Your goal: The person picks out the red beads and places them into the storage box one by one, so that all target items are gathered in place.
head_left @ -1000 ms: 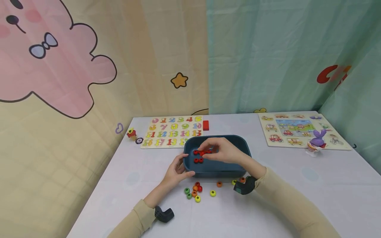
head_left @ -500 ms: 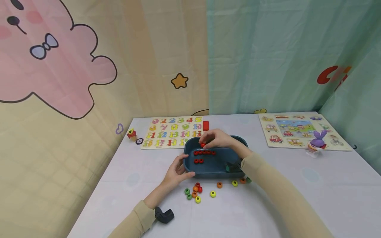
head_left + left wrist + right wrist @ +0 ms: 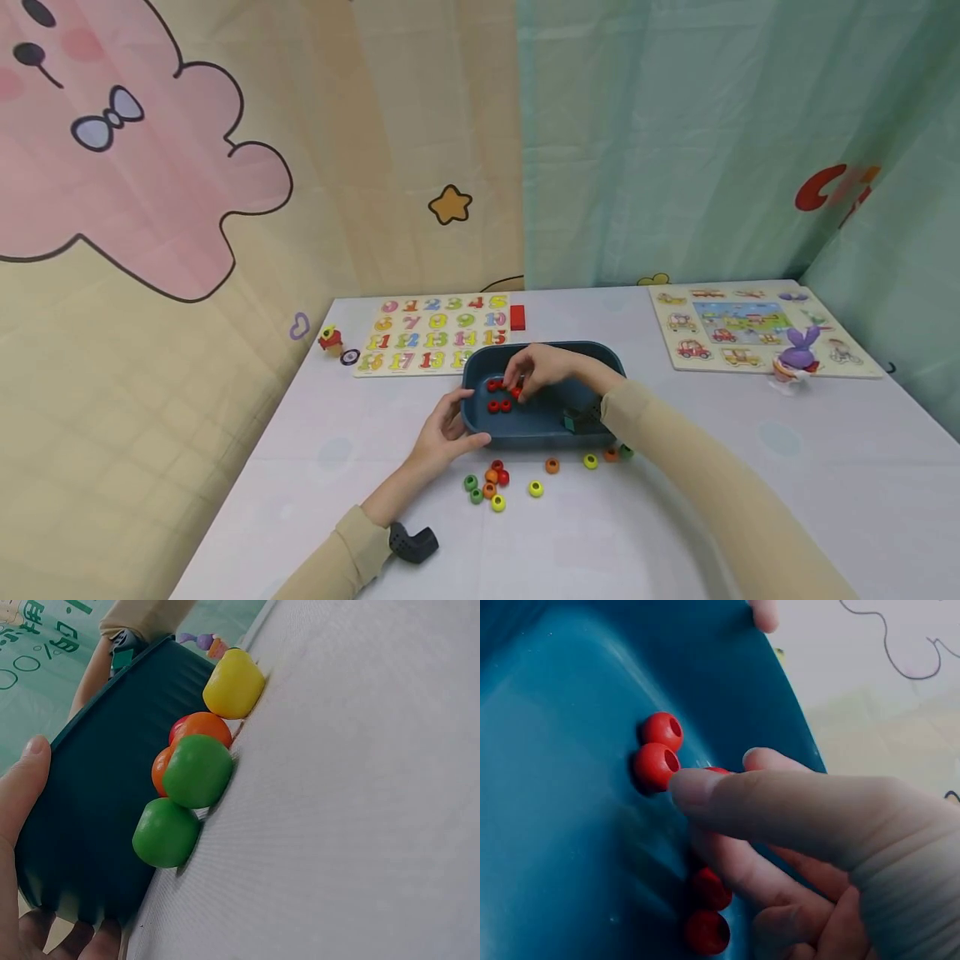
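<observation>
A dark blue tray [image 3: 558,437] stands on the table, its left end gripped by my left hand [image 3: 442,433]. In the left wrist view the thumb lies along the rim and fingers curl under the far corner of the tray [image 3: 97,772]. My right hand [image 3: 543,371] reaches inside, pinching a red bead [image 3: 516,392] at the fingertips. That bead is mostly hidden behind the thumb in the right wrist view. Around those fingertips are several red beads on the tray floor, including a touching pair of red beads [image 3: 658,766] beside the thumb.
In front of the tray lie loose beads: green beads [image 3: 471,482], orange beads [image 3: 552,466], yellow beads [image 3: 536,489] and a red bead [image 3: 503,477]. Behind stand a number board [image 3: 435,340] with a red block [image 3: 517,317], and a vehicle puzzle [image 3: 750,329] with a purple toy [image 3: 798,354].
My right hand first lifted a red bead toward the tray's back wall, then came down and forward with it to the row of red beads. The left hand stays on the tray.
</observation>
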`<state>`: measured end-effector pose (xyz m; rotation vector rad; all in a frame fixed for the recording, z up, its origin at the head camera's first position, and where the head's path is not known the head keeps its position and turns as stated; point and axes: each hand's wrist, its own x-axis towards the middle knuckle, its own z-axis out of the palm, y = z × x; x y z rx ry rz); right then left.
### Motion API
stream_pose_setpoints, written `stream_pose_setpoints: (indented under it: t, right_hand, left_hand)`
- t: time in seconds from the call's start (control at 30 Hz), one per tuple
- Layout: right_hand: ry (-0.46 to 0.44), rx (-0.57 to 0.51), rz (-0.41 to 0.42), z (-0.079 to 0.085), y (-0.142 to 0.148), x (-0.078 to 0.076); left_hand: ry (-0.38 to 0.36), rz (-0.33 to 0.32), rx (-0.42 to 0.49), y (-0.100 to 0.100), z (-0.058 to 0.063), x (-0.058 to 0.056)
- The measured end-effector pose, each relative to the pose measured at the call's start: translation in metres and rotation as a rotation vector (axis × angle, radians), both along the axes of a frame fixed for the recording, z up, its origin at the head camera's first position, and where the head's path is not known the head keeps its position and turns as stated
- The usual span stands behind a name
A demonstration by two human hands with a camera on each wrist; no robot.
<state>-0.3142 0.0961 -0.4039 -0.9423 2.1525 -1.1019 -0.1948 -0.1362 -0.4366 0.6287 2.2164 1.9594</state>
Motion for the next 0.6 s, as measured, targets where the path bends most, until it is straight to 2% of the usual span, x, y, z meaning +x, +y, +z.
stream_pose_setpoints:
  t: [0.17,0.3,0.4,0.6]
  right_hand:
    - [-0.011,0.070,0.003,-0.002,-0.004,0.000]
    - [-0.011,0.119,-0.004,-0.003,-0.004,0.000]
    - [-0.034,0.120,-0.018,-0.003,-0.005,0.000]
    - [-0.070,0.091,-0.029,0.002,-0.005,0.002]
  left_hand:
    - [0.008,-0.005,0.007,-0.001,-0.002,-0.001]
    - [0.018,-0.003,0.010,-0.002,-0.013,-0.007]
    - [0.028,0.005,0.011,-0.003,-0.022,-0.012]
    - [0.039,0.016,0.017,-0.004,-0.027,-0.013]
